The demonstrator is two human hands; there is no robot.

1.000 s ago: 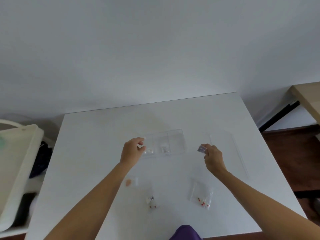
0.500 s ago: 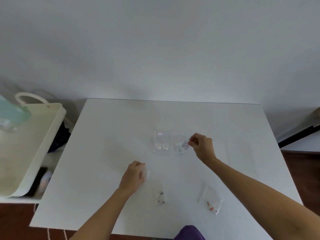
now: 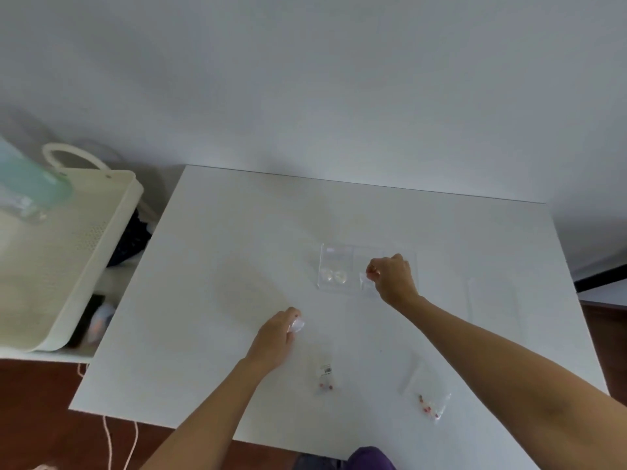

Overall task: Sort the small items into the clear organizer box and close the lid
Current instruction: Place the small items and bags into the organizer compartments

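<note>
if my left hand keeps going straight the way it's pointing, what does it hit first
Probably the clear organizer box. The left hand points up-right across bare table toward its left compartment; depth is unclear.

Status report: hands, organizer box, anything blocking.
Right hand pinching a small clear packet at the open organizer box. Left hand gripping another packet on the table. Two bead bags unsorted. Nothing blocking.

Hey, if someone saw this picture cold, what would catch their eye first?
Two bare arms reaching over a white table: the right hand pinches a small clear bag at the clear organizer box, the left hand grips another nearer. Two bags of red beads lie at the near edge.
</note>
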